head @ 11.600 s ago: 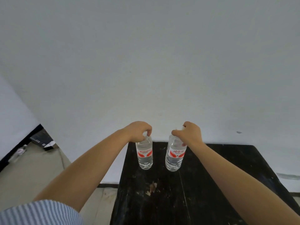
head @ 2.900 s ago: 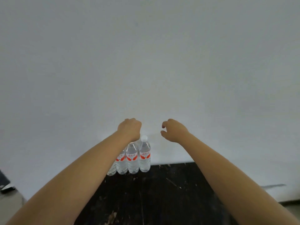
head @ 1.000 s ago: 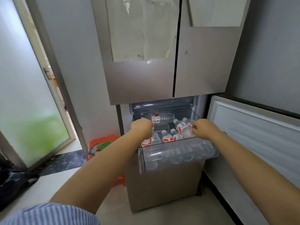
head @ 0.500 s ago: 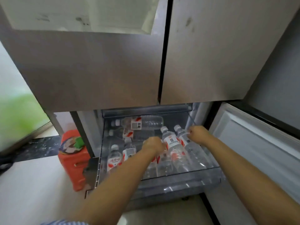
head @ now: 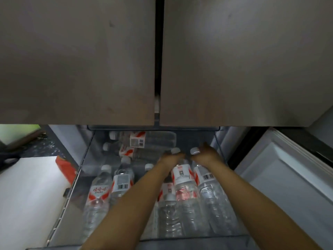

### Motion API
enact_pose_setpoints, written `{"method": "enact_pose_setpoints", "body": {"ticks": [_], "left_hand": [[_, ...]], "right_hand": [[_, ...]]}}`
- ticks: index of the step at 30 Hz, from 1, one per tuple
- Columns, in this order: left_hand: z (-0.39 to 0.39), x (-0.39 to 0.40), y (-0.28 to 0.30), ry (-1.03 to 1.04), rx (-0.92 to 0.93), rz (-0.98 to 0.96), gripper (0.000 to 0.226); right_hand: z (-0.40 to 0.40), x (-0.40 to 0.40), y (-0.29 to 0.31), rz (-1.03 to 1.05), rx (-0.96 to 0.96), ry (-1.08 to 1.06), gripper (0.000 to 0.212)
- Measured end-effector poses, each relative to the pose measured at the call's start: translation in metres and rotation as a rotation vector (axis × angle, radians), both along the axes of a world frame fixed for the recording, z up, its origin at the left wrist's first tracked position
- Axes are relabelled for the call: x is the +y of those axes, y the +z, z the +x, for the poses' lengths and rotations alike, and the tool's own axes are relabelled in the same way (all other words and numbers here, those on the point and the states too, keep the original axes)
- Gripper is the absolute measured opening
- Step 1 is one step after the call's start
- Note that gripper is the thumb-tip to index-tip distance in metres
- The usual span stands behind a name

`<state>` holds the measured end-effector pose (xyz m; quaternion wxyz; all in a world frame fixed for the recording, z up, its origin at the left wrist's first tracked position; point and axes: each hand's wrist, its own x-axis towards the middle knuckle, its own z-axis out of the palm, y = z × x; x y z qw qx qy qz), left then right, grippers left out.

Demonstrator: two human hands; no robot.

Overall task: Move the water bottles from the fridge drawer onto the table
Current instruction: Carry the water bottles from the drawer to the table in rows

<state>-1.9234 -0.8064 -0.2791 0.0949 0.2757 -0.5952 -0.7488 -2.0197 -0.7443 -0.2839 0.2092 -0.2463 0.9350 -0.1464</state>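
**Both hands at the bottle necks in the drawer**

The left hand (head: 170, 157) and right hand (head: 207, 155) reach side by side into the open drawer (head: 75, 186), each curled over the neck of a bottle. The left hand grips the left bottle (head: 182, 179) just below its white cap (head: 175, 150); the right hand grips the right bottle (head: 205, 179) the same way, its cap (head: 195, 151) showing just past the knuckles. Both bottles lie tilted, caps away from the person and bodies running back under the wrists. Holding at the neck looks a sensible choice: it is the narrowest part, and the packed row leaves little room for fingers round the bodies. Taking one per hand probably halves the trips to the table, which is out of view.

The bottles are clear plastic, ribbed, with water inside and red-and-white labels carrying a barcode. More of them lie left of the left hand, caps pointing the same way, and a few lie crosswise beyond the fingertips at the drawer's far end. One smaller-looking bottle sits under the left forearm, between the held pair and the left group.

Above the hands hang the closed doors (head: 77, 60). Right of the right forearm stands the open lower door (head: 284, 168).
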Motion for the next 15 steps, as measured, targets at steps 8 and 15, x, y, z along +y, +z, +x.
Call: {"method": "enact_pose_setpoints", "body": {"ticks": [8,15], "left_hand": [[0.074,-0.016,0.019,0.361,-0.33,-0.125,0.019],[0.151,0.03,0.06,0.517,-0.271,-0.296,0.032]], "right_hand": [[0.034,0.016,0.037,-0.351,0.09,-0.086,0.047],[0.109,0.082,0.078,-0.692,0.365,0.086,0.02]]}}
